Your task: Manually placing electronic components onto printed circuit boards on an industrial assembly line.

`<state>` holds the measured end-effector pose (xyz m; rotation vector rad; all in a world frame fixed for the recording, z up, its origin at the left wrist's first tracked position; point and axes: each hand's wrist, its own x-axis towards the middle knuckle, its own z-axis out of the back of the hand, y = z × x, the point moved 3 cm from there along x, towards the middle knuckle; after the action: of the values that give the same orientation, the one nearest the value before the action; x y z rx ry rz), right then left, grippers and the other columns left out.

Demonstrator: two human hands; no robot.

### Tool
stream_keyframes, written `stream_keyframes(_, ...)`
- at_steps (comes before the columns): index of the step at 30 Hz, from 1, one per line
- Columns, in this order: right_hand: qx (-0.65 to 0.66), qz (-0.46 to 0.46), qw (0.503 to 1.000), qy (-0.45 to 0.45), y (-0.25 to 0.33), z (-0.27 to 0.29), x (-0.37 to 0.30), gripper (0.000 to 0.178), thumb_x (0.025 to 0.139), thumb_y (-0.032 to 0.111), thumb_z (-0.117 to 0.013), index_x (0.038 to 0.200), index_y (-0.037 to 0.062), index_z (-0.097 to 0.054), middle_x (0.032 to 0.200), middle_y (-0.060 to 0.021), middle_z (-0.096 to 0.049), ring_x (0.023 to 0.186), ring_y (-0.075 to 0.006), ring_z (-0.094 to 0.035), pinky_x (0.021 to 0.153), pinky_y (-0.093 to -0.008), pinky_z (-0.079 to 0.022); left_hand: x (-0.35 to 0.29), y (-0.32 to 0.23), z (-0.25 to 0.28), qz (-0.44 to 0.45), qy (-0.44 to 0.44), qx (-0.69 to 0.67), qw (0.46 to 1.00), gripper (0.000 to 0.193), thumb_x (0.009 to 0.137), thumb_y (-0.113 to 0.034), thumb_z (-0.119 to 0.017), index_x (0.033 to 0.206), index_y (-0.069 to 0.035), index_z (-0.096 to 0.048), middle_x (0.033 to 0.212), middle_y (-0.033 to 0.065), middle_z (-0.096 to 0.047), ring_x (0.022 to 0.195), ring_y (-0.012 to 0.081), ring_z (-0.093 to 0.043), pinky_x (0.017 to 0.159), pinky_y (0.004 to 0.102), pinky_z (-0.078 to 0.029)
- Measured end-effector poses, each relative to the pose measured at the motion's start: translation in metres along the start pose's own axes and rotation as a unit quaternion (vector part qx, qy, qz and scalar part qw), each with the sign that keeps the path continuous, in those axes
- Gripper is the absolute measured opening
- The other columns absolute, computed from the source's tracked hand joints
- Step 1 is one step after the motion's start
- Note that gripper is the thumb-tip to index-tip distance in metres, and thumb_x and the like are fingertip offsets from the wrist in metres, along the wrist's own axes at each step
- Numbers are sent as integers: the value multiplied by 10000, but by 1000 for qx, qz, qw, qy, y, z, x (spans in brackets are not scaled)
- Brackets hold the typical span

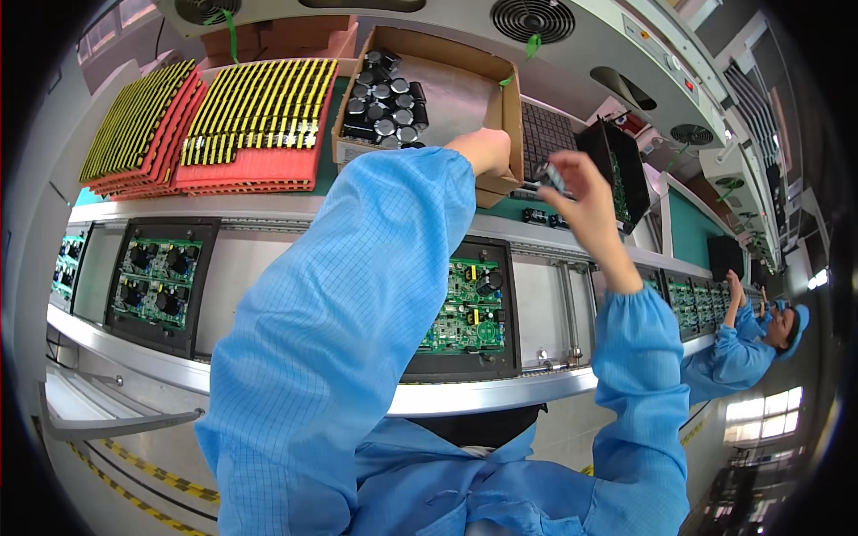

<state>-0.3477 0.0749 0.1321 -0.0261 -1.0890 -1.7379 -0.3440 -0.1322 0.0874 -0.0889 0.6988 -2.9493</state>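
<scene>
My right hand (583,198) pinches a small dark piece, apparently a capacitor (550,177), between thumb and fingers; the hand is slightly blurred. My left hand (485,150) reaches across to the right wall of an open cardboard box (460,67). Its fingers are hidden, so what they touch does not show. Black cylindrical capacitors (382,92) with silver ends stand and lie in the left part of the box. Below my hands, a green circuit board (474,295) sits in a dark carrier on the conveyor, partly covered by my left sleeve.
Stacked red foam sheets (255,168) with yellow-and-black strips stand at the left. Another board carrier (161,281) lies on the conveyor. Right of the box are a dark gridded tray (547,134), several black components (536,216) and a black bin (633,170). A co-worker (746,344) works farther right.
</scene>
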Motion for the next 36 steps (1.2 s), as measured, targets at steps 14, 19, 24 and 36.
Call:
stream_keyframes(14, 82, -29, 996, 34, -7, -31, -96, 410, 739, -73, -829, 1110, 15, -677, 1126, -50, -630, 1024, -143, -609, 867, -267, -486, -153, 3, 15, -198, -163, -305, 917, 437, 840, 43, -706, 1259, -18, -599, 1236, 73, -558, 1209, 184, -573, 997, 336, -489)
stream_keyframes(19, 107, -48, 991, 67, -6, -46, -92, 412, 732, -63, -846, 1104, 10, -684, 1130, -51, -629, 1036, -145, -615, 871, -264, -494, -230, 24, -4, -81, -21, -435, 896, 380, 957, 18, -624, 1320, -36, -525, 1247, 67, -541, 1217, 162, -546, 1024, 318, -448)
stream_keyframes(24, 55, -8, 975, 214, 16, -45, -101, 412, 712, -12, -867, 1097, 25, -725, 1148, -77, -660, 1033, -166, -637, 819, -272, -519, -261, 19, -16, -148, 20, -316, 937, 373, 994, -106, -617, 1359, -63, -552, 1138, 124, -632, 1100, 275, -588, 997, 400, -464)
stream_keyframes(36, -2, -32, 938, 344, 31, -58, -118, 371, 702, -18, -867, 1040, 46, -725, 947, -52, -619, 736, -151, -610, 675, -294, -528, -275, 8, -14, -231, 39, -248, 940, 322, 738, -51, -790, 1053, -17, -728, 953, 137, -699, 938, 339, -660, 856, 438, -528)
